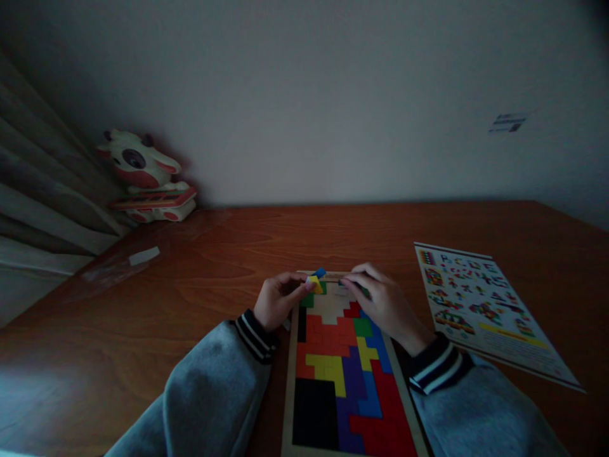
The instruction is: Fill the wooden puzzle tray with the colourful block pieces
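At an apparent fitting step, we pinch the yellow block point(316, 285) in our left fingers point(291, 278) just below frame centre, cannot tell what our right fingers point(360, 277) hold, and next need alignment over the puzzle board point(288, 406).

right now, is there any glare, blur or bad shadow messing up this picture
Head view: dim overall, with a near-black upper right corner; head view: pale glare on the table at lower left; head view: fine print on the sheet too soft to read; head view: dark piece at the right hand too small to make out its shape.
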Available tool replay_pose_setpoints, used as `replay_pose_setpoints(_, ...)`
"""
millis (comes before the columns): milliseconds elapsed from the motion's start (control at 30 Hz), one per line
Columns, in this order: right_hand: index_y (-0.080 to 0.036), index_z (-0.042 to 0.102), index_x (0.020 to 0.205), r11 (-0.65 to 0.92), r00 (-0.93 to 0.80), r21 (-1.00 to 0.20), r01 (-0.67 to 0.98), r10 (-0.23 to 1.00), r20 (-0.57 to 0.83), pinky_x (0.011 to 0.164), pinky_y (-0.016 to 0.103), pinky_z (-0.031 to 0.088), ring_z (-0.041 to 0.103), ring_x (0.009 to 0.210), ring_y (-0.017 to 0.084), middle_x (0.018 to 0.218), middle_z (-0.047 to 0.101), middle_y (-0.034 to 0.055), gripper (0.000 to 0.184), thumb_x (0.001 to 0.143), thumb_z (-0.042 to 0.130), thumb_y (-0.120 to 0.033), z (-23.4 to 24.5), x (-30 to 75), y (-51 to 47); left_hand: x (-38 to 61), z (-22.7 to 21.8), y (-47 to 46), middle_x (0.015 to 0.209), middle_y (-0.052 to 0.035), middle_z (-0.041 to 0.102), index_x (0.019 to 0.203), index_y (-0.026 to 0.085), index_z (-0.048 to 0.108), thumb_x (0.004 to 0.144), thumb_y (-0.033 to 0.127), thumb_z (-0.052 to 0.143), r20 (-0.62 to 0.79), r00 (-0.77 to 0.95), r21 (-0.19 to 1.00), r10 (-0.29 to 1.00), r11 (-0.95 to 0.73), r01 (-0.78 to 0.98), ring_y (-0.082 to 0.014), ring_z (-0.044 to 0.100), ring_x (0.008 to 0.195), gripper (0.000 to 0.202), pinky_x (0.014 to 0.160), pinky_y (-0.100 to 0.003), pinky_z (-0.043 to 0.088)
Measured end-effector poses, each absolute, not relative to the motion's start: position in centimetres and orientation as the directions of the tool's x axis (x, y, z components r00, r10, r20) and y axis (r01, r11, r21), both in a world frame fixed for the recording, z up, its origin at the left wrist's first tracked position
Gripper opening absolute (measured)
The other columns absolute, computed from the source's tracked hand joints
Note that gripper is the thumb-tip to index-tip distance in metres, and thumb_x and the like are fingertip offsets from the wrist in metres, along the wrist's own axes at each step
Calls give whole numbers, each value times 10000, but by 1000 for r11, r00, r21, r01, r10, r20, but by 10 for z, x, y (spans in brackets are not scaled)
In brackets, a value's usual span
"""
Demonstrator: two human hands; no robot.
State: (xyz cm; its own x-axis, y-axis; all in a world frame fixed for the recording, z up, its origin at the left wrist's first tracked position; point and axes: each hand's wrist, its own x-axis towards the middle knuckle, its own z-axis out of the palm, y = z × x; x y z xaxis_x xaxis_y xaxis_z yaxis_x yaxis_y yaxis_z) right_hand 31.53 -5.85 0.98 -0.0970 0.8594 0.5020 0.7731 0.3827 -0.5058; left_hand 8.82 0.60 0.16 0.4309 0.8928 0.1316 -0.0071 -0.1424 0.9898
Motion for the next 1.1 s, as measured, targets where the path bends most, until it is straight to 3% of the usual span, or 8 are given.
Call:
replay_pose_setpoints(100,-229,696,972,340,48,-656,673,866,498,752,352,539,654,822,187,901,680,59,218,952,526,-364,15,311,-61,89,0,4,975,-92,756,939,126,692,760,360,779,146,463,989,874,-123,-79,-189,723,871,307,819,-318,597)
replay_pose_setpoints(200,-217,671,1008,250,153,-857,450,924,350,630,315,566,673,671,162,826,708,40,253,913,574,-431,15,303,-63,90,-1,3,1008,-110,753,1061,117,678,753,347,789,143,498,988,855,-98,-117,-205,725,907,400,871,-357,592)
replay_pose_setpoints(267,-210,639,1040,191,126,-943,274,965,232,615,310,587,690,655,161,813,717,35,292,884,608,-455,13,298,-64,90,0,3,1021,-114,753,1128,118,672,762,351,780,146,507,989,849,-106,-106,-211,724,920,446,883,-365,590)
replay_pose_setpoints(367,-206,628,1002,155,33,-981,121,987,160,679,315,606,712,726,162,838,725,39,279,866,635,-449,11,290,-66,89,5,2,1035,-110,754,1068,127,723,792,360,750,160,533,985,831,-171,-29,-218,718,943,362,888,-347,585)
replay_pose_setpoints(467,-207,647,934,191,28,-981,46,981,192,712,306,604,712,744,149,882,724,44,243,844,671,-431,12,283,-66,88,9,2,998,-98,763,995,141,759,801,362,738,174,551,972,816,-232,37,-216,724,902,294,853,-325,592)
replay_pose_setpoints(700,-223,657,970,204,59,-977,57,977,207,655,293,615,700,673,136,833,723,21,220,841,683,-399,15,276,-69,87,12,-1,947,-64,773,938,183,785,797,325,739,179,551,969,815,-243,43,-221,728,892,206,848,-303,588)
replay_pose_setpoints(933,-305,648,1193,339,-86,-924,177,941,328,743,306,621,694,790,109,1206,646,48,276,931,561,-302,13,280,-71,88,10,0,948,-78,768,935,171,775,792,308,745,210,549,964,809,-266,25,-199,718,868,200,829,-295,579)
replay_pose_setpoints(1100,-268,579,1210,295,-93,-936,191,955,282,816,329,613,711,890,141,1073,706,38,294,916,590,-283,11,284,-71,89,10,0,937,-85,766,914,166,773,789,304,748,220,557,958,801,-285,33,-194,711,851,188,814,-291,569)
